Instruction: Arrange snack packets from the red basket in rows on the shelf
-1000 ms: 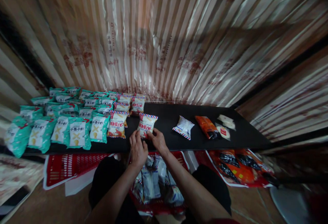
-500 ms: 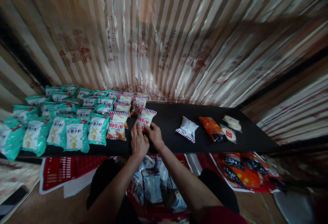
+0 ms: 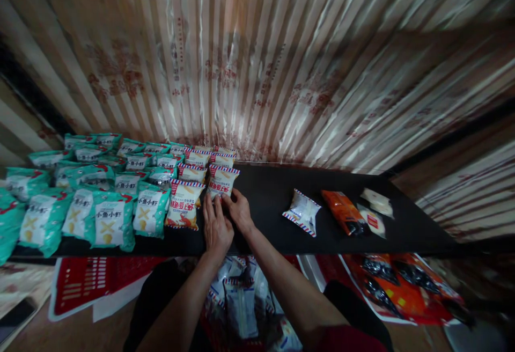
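Observation:
Both hands meet at the lower edge of a white snack bag (image 3: pixel 221 181) with a striped top edge and red lettering, standing on the black shelf (image 3: pixel 261 196). My left hand (image 3: pixel 217 226) has its fingers together on the bag's lower left. The fingertips of my right hand (image 3: pixel 238 210) press on its lower right. More bags of this kind stand behind it and to its left, the front one (image 3: pixel 183 205) showing an orange-red picture. Farther left are several rows of teal snack bags (image 3: pixel 109 218).
A white striped bag (image 3: pixel 302 212), an orange packet (image 3: pixel 344 211) and pale packets (image 3: pixel 377 202) lie on the right of the shelf. Below are red baskets (image 3: pixel 86 282), some holding packets. A striped curtain (image 3: pixel 257 73) hangs behind.
The held bag has moved slightly back and left, closer to the bags behind and beside it. Both hands moved with it. The whole view has shifted a little.

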